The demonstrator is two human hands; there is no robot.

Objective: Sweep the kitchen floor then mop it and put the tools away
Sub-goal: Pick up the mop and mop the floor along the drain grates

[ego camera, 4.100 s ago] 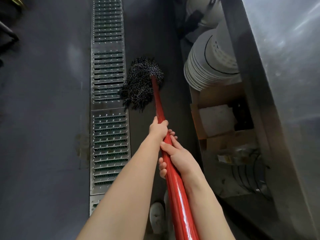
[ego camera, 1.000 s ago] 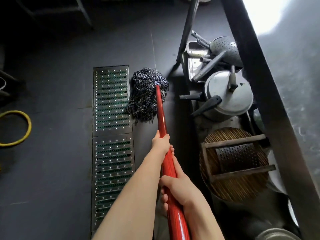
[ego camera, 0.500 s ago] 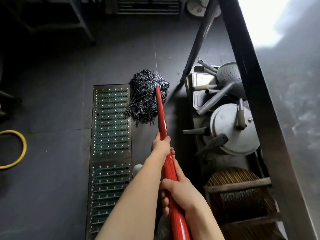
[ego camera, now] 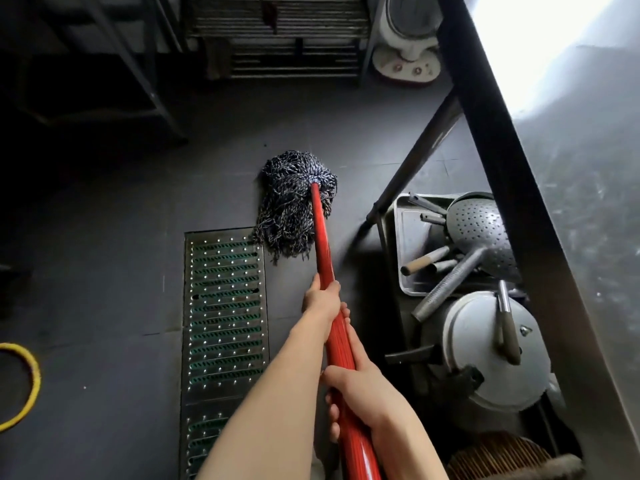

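Both hands (ego camera: 346,348) grip red mop (ego camera: 320,233); no legible writing.

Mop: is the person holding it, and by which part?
Yes. Both hands grip the mop's red handle: the left hand further down toward the mop head, the right hand higher up the handle.

The mop handle (ego camera: 322,251) I hold is glossy red; its head (ego camera: 294,202) is rough twisted yarn. The floor (ego camera: 104,220) looks matt, the drain grate (ego camera: 225,306) shiny perforated metal, the right-hand pot lid (ego camera: 485,358) dull metal.
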